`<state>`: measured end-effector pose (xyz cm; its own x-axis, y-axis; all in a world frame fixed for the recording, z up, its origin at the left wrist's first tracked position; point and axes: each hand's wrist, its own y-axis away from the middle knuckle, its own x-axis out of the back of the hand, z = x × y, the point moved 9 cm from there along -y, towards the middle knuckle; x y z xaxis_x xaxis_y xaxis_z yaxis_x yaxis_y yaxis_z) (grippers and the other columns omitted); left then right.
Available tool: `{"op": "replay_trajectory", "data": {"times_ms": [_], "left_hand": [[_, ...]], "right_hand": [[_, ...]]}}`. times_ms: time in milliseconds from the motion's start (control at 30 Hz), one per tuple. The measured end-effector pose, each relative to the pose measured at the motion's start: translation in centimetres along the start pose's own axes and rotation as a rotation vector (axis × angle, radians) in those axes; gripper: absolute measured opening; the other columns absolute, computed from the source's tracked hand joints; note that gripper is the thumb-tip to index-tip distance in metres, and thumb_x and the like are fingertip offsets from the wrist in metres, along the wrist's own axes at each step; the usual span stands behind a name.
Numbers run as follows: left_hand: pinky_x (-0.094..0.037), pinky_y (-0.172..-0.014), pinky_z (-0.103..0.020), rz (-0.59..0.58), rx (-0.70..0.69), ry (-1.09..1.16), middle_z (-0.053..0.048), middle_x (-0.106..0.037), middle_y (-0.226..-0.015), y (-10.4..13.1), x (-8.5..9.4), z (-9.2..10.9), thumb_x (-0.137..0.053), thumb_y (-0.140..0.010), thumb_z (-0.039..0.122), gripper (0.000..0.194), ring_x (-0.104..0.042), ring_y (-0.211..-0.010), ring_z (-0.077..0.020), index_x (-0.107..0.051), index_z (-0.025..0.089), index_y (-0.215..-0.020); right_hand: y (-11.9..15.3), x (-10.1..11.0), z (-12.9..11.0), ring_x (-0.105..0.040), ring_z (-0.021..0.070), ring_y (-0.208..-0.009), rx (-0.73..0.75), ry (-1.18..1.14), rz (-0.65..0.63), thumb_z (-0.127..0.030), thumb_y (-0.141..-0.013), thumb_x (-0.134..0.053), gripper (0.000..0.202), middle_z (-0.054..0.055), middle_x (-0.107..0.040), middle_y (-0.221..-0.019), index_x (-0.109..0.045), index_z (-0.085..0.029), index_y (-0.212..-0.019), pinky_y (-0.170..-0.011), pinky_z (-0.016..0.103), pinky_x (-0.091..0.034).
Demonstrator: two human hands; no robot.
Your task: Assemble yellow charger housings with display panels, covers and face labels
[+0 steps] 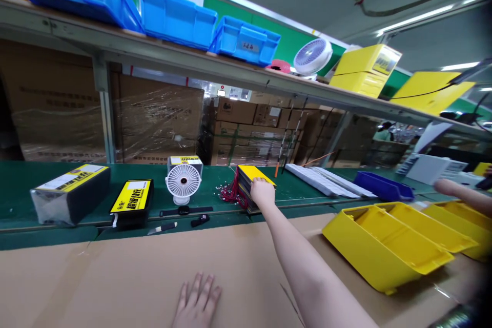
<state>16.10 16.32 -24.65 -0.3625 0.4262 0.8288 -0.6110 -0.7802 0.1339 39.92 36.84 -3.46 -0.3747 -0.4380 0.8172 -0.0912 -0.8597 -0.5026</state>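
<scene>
My right hand reaches far forward and rests on a stack of yellow-topped black cards with red strings at its left side, on the green belt; its fingers lie over the near edge of the stack. My left hand lies flat, fingers spread, on the brown cardboard sheet at the bottom of the view and holds nothing.
A small white desk fan, a wristwatch, a knife and two black-and-yellow packs sit on the belt to the left. Yellow bins stand at right, a blue tray behind them. Another person's arm enters at far right.
</scene>
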Motion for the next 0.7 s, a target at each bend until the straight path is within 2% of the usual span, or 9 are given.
{"op": "replay_trajectory", "data": {"times_ms": [133, 300, 400, 567, 700], "left_hand": [[-0.001, -0.107, -0.062, 0.033, -0.018, -0.011, 0.003, -0.009, -0.148, 0.5, 0.3, 0.1, -0.038, -0.078, 0.064, 0.07, -0.002, -0.136, -0.0338, -0.017, 0.036, -0.138], [-0.002, -0.108, -0.062, 0.023, -0.013, -0.001, 0.003, -0.012, -0.148, 0.1, -0.1, -0.2, -0.033, -0.084, 0.053, 0.058, -0.004, -0.136, -0.0323, -0.018, 0.036, -0.138], [-0.001, -0.108, -0.062, 0.019, 0.007, 0.007, 0.003, -0.013, -0.148, 0.0, -0.2, -0.4, -0.029, -0.085, 0.055, 0.057, -0.004, -0.136, -0.0319, -0.02, 0.036, -0.138], [-0.001, -0.107, -0.062, 0.05, -0.042, 0.007, 0.003, -0.01, -0.148, 0.3, 0.2, 0.0, -0.038, -0.076, 0.066, 0.071, -0.003, -0.137, -0.0329, -0.018, 0.037, -0.138], [0.001, -0.107, -0.062, 0.029, -0.017, 0.017, 0.002, -0.011, -0.148, -0.1, -0.3, -0.4, -0.034, -0.08, 0.062, 0.065, -0.004, -0.137, -0.0327, -0.02, 0.035, -0.138]], "right_hand": [[0.3, 0.4, -0.4, -0.058, 0.0184, -0.094, 0.049, 0.018, -0.047, -0.033, -0.087, -0.054, 0.03, 0.009, -0.058, -0.108, -0.055, -0.011, -0.108, -0.081, 0.038, -0.049], [1.3, 1.8, -0.5, -0.058, 0.0192, -0.095, 0.157, 0.013, -0.058, -0.033, -0.086, -0.054, 0.032, 0.01, -0.058, -0.107, -0.055, -0.01, -0.109, -0.082, 0.039, -0.048], [1.5, 2.3, -0.4, -0.057, 0.0195, -0.097, 0.232, -0.009, -0.076, -0.035, -0.087, -0.053, 0.031, 0.009, -0.058, -0.108, -0.056, -0.011, -0.108, -0.086, 0.041, -0.046], [1.3, 2.0, -0.5, -0.046, 0.0248, -0.116, 0.322, -0.066, -0.099, -0.037, -0.087, -0.051, 0.039, 0.01, -0.048, -0.128, -0.049, -0.017, -0.12, -0.098, 0.05, -0.035], [1.6, 1.5, -0.6, -0.051, 0.0233, -0.11, 0.306, -0.102, -0.116, -0.033, -0.088, -0.052, 0.037, 0.01, -0.049, -0.125, -0.049, -0.016, -0.121, -0.092, 0.046, -0.042]]}}
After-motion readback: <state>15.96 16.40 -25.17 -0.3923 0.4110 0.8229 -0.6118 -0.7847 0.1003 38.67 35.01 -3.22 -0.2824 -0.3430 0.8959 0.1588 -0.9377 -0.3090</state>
